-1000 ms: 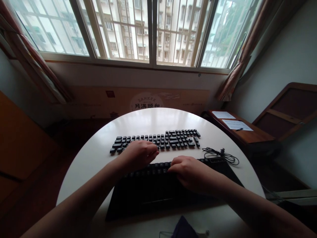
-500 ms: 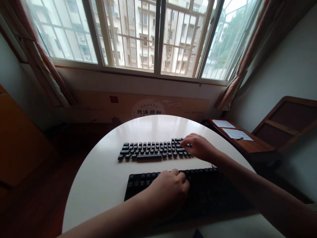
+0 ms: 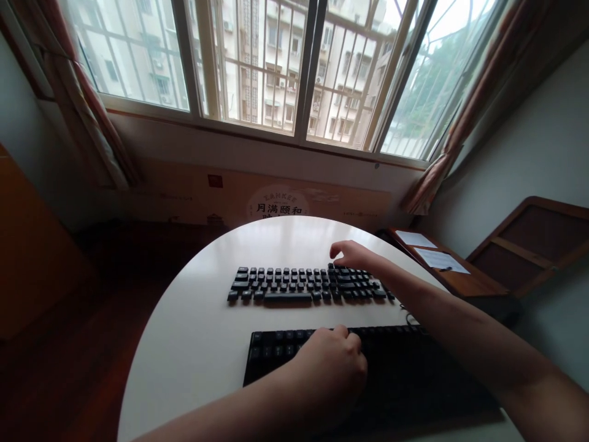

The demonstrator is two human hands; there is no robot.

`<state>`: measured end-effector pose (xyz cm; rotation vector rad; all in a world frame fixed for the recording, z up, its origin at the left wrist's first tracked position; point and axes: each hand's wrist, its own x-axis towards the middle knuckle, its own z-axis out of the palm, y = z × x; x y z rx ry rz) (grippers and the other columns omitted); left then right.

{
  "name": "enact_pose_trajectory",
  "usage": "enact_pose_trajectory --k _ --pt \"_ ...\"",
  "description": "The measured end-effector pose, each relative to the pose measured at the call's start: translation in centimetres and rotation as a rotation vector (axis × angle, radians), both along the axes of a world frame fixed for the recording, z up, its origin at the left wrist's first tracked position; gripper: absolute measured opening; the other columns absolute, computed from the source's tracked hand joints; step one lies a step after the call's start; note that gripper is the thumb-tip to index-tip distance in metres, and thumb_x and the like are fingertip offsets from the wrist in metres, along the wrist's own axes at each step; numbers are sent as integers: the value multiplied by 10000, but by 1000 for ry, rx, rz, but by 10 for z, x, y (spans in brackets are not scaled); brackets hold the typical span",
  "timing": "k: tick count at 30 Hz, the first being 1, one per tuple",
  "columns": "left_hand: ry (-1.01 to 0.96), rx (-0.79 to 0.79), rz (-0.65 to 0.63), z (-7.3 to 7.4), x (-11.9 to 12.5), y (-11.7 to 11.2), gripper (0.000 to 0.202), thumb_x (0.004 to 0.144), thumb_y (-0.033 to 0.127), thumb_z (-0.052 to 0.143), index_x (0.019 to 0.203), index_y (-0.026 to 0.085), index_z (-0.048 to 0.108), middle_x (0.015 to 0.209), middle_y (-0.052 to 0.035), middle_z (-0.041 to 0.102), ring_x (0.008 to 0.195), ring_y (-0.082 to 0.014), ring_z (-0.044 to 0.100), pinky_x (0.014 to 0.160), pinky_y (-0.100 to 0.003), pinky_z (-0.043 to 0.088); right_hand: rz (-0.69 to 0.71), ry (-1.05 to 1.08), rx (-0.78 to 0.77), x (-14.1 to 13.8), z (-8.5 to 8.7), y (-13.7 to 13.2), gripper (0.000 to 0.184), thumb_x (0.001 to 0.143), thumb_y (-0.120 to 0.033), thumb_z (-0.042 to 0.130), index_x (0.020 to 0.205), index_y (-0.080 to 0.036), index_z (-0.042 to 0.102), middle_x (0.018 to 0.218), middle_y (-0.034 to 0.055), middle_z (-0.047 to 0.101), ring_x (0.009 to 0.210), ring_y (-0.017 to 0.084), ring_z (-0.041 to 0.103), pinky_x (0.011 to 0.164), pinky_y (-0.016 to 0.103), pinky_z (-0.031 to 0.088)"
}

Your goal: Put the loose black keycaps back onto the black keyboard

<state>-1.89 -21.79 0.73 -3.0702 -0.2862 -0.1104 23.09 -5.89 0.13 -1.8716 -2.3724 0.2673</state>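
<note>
On the white worktop, loose keys lie in rows beyond the black keyboard. Your left hand curls over the keyboard, any grip impossible to tell; your right hand, thumb and finger parted, hovers at the rows' far edge.

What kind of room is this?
Maybe a room in somebody's home: there are tied-back curtains at a wide window, and a black keyboard lies on a round white table.

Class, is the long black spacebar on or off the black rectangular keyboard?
Off: the long black spacebar lies on the round white table; white surface shows between it and the black keyboard.
</note>
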Motion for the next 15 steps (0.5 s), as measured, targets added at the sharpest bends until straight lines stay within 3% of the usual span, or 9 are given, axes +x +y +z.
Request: enact_pose_trajectory --k 8,15 --pt "22 -56 -1 1 -1 2 134 879 261 631 910 157 709 842 -93 615 741 -239 570 468 -318 369 -35 -73 -75 -10 -4 9 179 1019 -305 666 1086 -140 664 1113 74 644 981 222 642 884 410 559" --pt "-38 -61 -15 -4 2 6 100 860 201 621 837 165 712 818 -83 631 709 -240 570 469 -330 386 -64 21 61 -18 10 -4 128 995 -265 689 1001 -138 674 1061 62 658 998 227 635 917 426 533"
